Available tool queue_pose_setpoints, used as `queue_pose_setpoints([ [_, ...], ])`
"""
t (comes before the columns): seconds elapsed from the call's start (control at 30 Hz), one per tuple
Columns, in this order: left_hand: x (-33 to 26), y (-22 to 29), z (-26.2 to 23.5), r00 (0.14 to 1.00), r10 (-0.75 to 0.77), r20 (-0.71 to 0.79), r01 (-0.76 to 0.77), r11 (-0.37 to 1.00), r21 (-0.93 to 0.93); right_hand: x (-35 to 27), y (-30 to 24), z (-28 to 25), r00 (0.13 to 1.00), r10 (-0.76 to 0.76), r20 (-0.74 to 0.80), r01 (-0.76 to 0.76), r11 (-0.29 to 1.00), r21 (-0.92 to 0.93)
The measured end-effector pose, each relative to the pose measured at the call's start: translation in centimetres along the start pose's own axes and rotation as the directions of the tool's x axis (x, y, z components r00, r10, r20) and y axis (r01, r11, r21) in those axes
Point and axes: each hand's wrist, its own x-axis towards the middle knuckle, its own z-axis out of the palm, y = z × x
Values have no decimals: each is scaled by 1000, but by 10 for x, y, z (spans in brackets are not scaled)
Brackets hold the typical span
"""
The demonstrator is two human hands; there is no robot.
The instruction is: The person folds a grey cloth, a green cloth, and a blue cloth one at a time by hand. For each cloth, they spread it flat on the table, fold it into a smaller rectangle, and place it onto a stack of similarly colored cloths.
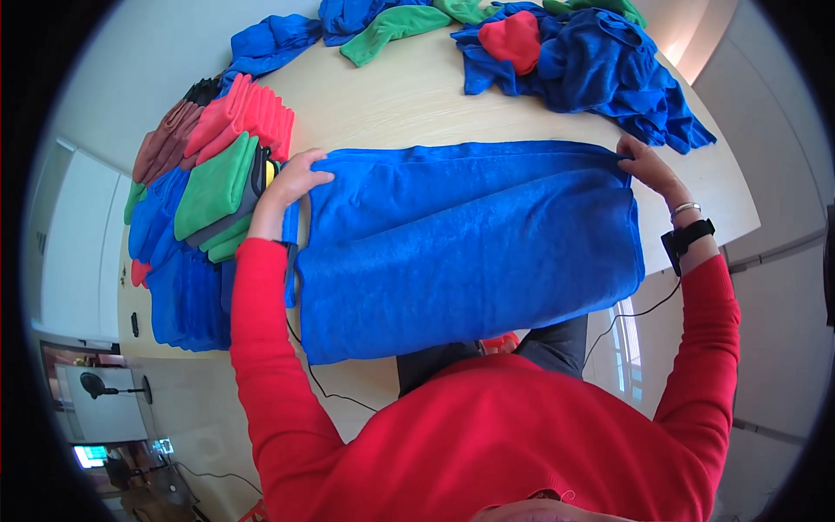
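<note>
A large blue towel [470, 244] lies spread crosswise in front of me, folded over along its far edge, with slanting creases across its surface. Its near side reaches past the table's front edge, over my lap. At the far left corner, my left hand [300, 178] is closed on the cloth between thumb and fingers. My right hand [648, 165] pinches the far right corner, the fingertips partly hidden by the wrist and the fold. A bracelet and a black strap with a cable are on my right wrist.
Folded towels in red [243, 122], green [217, 187], brown [170, 135] and blue [187, 300] are stacked left, close to my left forearm. A loose blue heap [600, 65] with a red cloth [511, 43] lies far right. Crumpled blue and green cloths [396, 33] line the table's [374, 104] back.
</note>
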Motion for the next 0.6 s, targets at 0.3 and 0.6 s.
queue_pose_setpoints([
  [0.3, -126, 99, -96, 869, 172, -464, -277, 946, -167, -111, -41, -123, 871, -263, -416, 359, 918, 170],
  [0.6, -152, 166, -174, 893, 181, -412, -358, 840, -407, -185, -87, -242, 556, -583, -592, 327, 809, -489],
])
